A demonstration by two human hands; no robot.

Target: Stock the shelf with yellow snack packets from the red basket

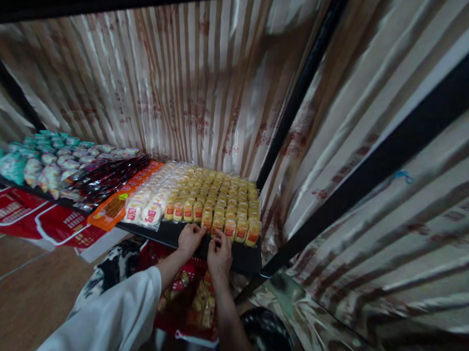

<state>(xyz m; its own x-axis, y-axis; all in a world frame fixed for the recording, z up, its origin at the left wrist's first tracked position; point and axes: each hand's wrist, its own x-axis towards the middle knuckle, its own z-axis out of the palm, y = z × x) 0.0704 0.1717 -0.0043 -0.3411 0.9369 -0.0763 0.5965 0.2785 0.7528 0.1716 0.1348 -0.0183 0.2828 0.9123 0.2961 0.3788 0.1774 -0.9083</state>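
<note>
Rows of small yellow snack packets (221,196) with red labels fill the right end of a dark shelf (245,258). My left hand (190,238) rests at the shelf's front edge with its fingers curled against the front row of packets. My right hand (219,253) is beside it, fingertips pinched on a packet in the front row. A white sleeve (110,316) covers my left arm; the right forearm is bare.
White round-labelled packets (149,202), orange packs (115,205), dark red packs (107,178) and teal-and-white packs (40,158) lie further left on the shelf. Striped shiny curtain (192,88) hangs behind. A black frame post (299,94) stands right. A red bag of snacks (191,300) sits below.
</note>
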